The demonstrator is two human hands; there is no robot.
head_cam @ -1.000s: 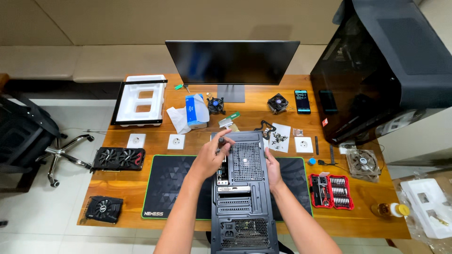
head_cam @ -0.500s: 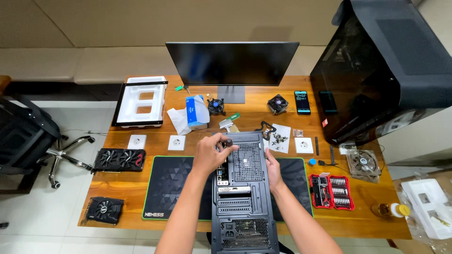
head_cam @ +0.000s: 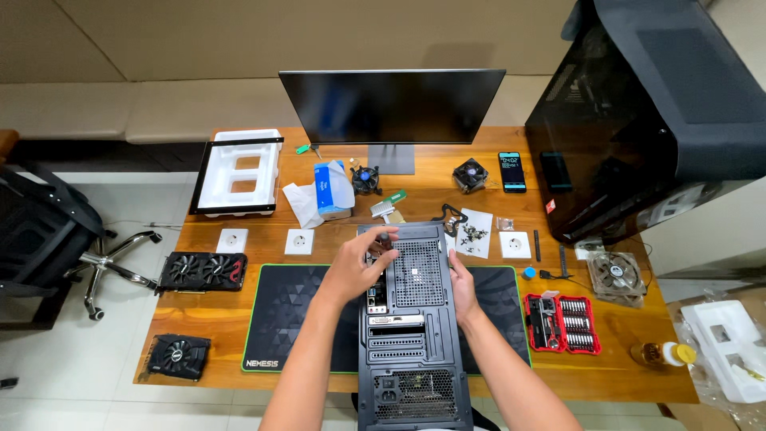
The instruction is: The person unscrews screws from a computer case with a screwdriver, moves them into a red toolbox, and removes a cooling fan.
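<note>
**Both hands at the far end of the computer case**

A black computer case (head_cam: 411, 319) is lying flat in the middle of the wooden desk (head_cam: 622, 367), its perforated rear panel facing up, resting over a dark desk mat (head_cam: 279, 319) and reaching out past the near edge. The left hand (head_cam: 357, 267) is hovering over the case's far-left corner, fingers curled and pinching something small at the fingertips; what it is cannot be made out. The right hand (head_cam: 461, 281) is lying flat and open against the case's right side, steadying it.

Just beyond the case, a sheet of paper (head_cam: 472, 233) with small parts is sitting to the right, and a white socket plate (head_cam: 299, 241) to the left. Further right, a red screwdriver bit set (head_cam: 562, 322) is lying open. At the left, two graphics cards (head_cam: 202, 270) (head_cam: 177, 354) are resting near the desk's edge. At the far side, a dark monitor (head_cam: 391, 105) is standing, with a large black case (head_cam: 638, 120) looming at the right.
</note>
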